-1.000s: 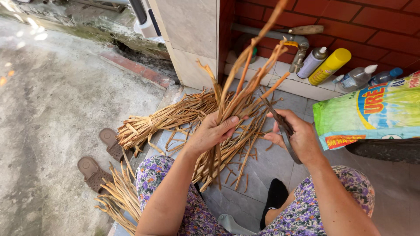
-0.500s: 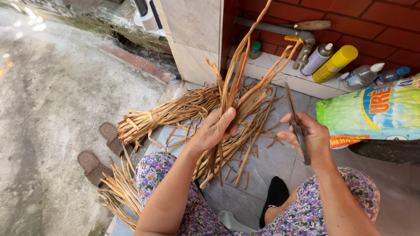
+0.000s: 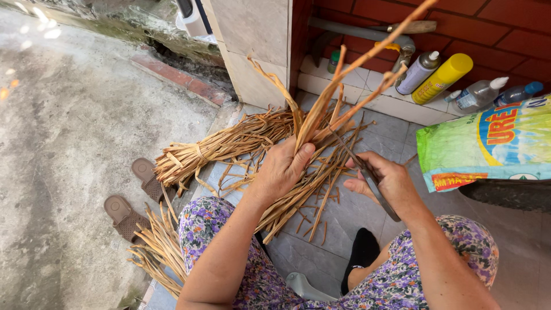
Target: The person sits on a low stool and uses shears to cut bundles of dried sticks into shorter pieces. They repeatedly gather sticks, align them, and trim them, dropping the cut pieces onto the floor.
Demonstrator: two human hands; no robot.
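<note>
Her left hand (image 3: pixel 281 169) is clenched around a sheaf of dried reed strips (image 3: pixel 321 109); the right hand (image 3: pixel 384 181) grips scissors (image 3: pixel 367 178) at its base. Trimmed scraps (image 3: pixel 313 221) litter the floor tiles (image 3: pixel 373 132); a tied bundle (image 3: pixel 218 146) and loose strips (image 3: pixel 160 250) apparently wait.

we see a pair of brown slippers (image 3: pixel 135 198) on the rough concrete ground (image 3: pixel 63 126) at the left. a tied bundle of dry strips (image 3: pixel 221 146) lies on the grey tiled floor (image 3: pixel 367 212), with more loose strips (image 3: pixel 158 247) near the slippers. along the red brick wall (image 3: pixel 499 28) stand a grey spray can (image 3: pixel 418 73), a yellow spray can (image 3: pixel 442 79), a clear bottle (image 3: pixel 476 95) and a blue-capped bottle (image 3: pixel 516 95), side by side. a green, printed sack (image 3: pixel 488 146) lies at the right. a metal tap (image 3: pixel 404 49) juts above the cans.
</note>
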